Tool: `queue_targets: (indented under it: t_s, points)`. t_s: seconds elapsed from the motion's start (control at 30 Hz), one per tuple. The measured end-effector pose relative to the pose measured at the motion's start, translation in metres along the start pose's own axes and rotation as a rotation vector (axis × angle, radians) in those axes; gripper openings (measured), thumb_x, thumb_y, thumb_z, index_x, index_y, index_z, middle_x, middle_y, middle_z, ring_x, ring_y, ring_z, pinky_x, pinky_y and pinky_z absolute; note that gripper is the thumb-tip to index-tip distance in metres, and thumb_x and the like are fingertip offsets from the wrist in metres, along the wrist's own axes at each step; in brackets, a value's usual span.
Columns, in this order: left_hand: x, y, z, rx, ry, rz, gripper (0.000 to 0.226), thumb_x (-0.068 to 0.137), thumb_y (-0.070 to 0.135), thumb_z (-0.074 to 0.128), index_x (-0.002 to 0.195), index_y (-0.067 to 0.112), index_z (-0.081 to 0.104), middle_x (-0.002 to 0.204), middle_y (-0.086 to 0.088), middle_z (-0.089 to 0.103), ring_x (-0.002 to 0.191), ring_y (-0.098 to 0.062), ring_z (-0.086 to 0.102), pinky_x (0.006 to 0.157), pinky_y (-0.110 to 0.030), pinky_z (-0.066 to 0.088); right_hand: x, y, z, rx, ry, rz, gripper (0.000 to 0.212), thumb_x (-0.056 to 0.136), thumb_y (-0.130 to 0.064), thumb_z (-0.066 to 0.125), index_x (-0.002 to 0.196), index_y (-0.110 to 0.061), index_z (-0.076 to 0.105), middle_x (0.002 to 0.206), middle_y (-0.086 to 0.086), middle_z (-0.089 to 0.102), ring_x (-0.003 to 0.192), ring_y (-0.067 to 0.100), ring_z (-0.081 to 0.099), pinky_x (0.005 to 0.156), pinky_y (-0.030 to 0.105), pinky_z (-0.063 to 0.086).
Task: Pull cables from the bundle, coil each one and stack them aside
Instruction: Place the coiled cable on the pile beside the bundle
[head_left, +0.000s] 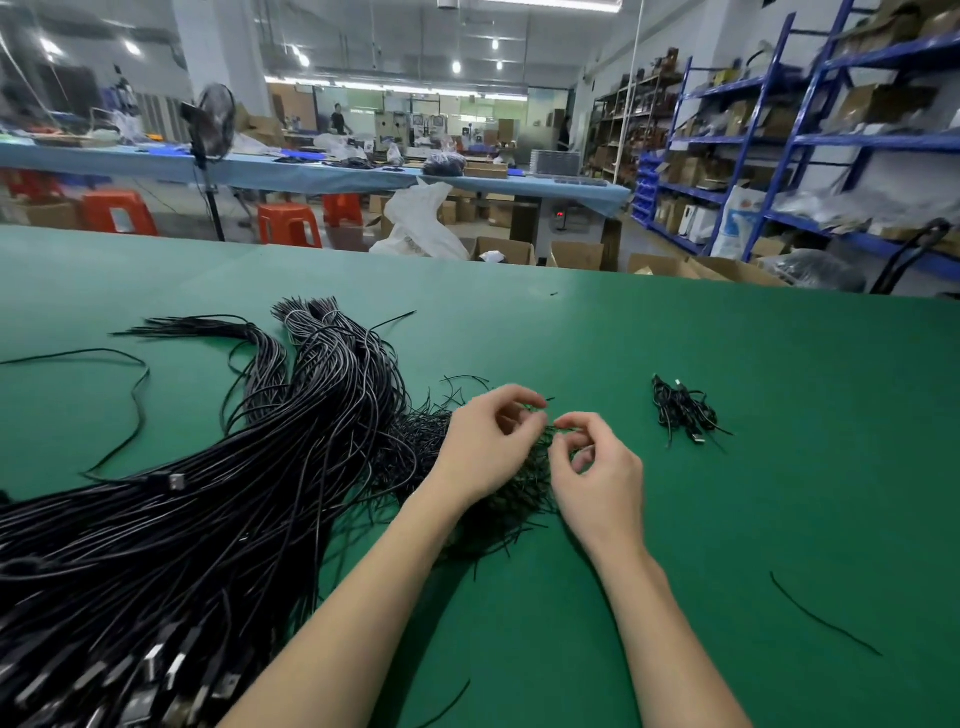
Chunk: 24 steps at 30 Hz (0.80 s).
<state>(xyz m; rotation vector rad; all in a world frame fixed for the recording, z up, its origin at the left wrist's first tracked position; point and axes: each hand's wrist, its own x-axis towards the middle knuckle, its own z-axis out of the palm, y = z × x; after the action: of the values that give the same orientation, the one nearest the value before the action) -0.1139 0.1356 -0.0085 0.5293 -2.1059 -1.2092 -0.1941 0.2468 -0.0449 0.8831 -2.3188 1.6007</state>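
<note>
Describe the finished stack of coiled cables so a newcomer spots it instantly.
Start at the green table. Right of both hands lies the small stack of coiled cables, alone on bare mat. Unlike the big bundle sprawling on the left, it is compact and knotted.

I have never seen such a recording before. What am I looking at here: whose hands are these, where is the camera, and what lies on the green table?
There is no machine. A person wears one camera on the head, looking down at their own bare hands. The left hand and right hand both pinch a thin black strand above a pile of short ties. To the left lies the big cable bundle. To the right sits a small stack of coiled cables. All rest on a green table.
</note>
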Motion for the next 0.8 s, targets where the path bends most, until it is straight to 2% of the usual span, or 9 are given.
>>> queue_targets:
  t_s: [0.1,0.2,0.27,0.33,0.43,0.63,0.8]
  points:
    - [0.007,0.004,-0.008,-0.085,0.068,-0.093,0.008,0.093,0.025,0.067,0.097,0.026,0.074,0.085,0.000,0.072,0.072,-0.007,0.063,0.075,-0.024,0.053,-0.001,0.000,0.003,-0.008,-0.044,-0.008,0.009,0.082,-0.038,0.058,0.090,-0.037,0.062,0.074,-0.015,0.064,0.063,0.011,0.057,0.064,0.042,0.056]
    - [0.009,0.005,-0.022,0.159,0.181,-0.059,0.007,0.091,0.033,0.066,0.094,0.030,0.072,0.079,0.013,0.069,0.069,-0.001,0.064,0.070,-0.022,0.048,-0.002,0.000,0.005,-0.017,-0.083,-0.016,0.008,0.083,-0.037,0.058,0.090,-0.037,0.062,0.073,-0.017,0.062,0.063,0.012,0.057,0.064,0.041,0.056]
    - [0.010,0.004,-0.033,0.417,0.244,-0.060,0.013,0.089,0.042,0.063,0.095,0.032,0.070,0.084,0.016,0.069,0.083,-0.009,0.065,0.074,-0.027,0.048,-0.003,0.001,0.006,-0.017,-0.097,-0.018,0.007,0.084,-0.035,0.058,0.090,-0.037,0.062,0.071,-0.017,0.061,0.062,0.013,0.057,0.064,0.041,0.056]
    - [0.011,-0.001,-0.044,0.654,0.243,-0.097,0.022,0.090,0.047,0.060,0.103,0.032,0.069,0.100,0.011,0.068,0.102,-0.018,0.059,0.084,-0.033,0.048,-0.004,0.001,0.007,-0.023,-0.108,-0.020,0.008,0.083,-0.036,0.057,0.089,-0.038,0.062,0.071,-0.018,0.060,0.062,0.012,0.056,0.063,0.040,0.056]
    - [0.011,-0.011,-0.055,0.795,0.211,-0.181,0.031,0.091,0.048,0.058,0.113,0.027,0.067,0.118,-0.003,0.063,0.117,-0.027,0.050,0.097,-0.039,0.043,-0.005,0.001,0.008,-0.029,-0.124,-0.031,0.007,0.084,-0.036,0.057,0.088,-0.038,0.061,0.068,-0.016,0.059,0.062,0.010,0.056,0.062,0.039,0.056]
    - [0.012,-0.013,-0.068,0.929,0.327,-0.202,0.038,0.092,0.049,0.057,0.117,0.022,0.065,0.128,-0.010,0.058,0.126,-0.030,0.043,0.103,-0.044,0.034,-0.004,0.004,0.011,-0.034,-0.156,-0.053,0.010,0.088,-0.029,0.061,0.086,-0.038,0.061,0.063,-0.012,0.058,0.058,0.010,0.055,0.059,0.038,0.056]
    - [0.012,-0.014,-0.072,1.051,0.190,-0.405,0.051,0.093,0.054,0.052,0.117,0.011,0.064,0.127,-0.017,0.061,0.126,-0.037,0.047,0.105,-0.048,0.034,-0.006,0.003,0.015,-0.027,-0.171,-0.069,0.009,0.087,-0.030,0.060,0.085,-0.039,0.061,0.064,-0.018,0.058,0.058,0.008,0.055,0.058,0.034,0.054]
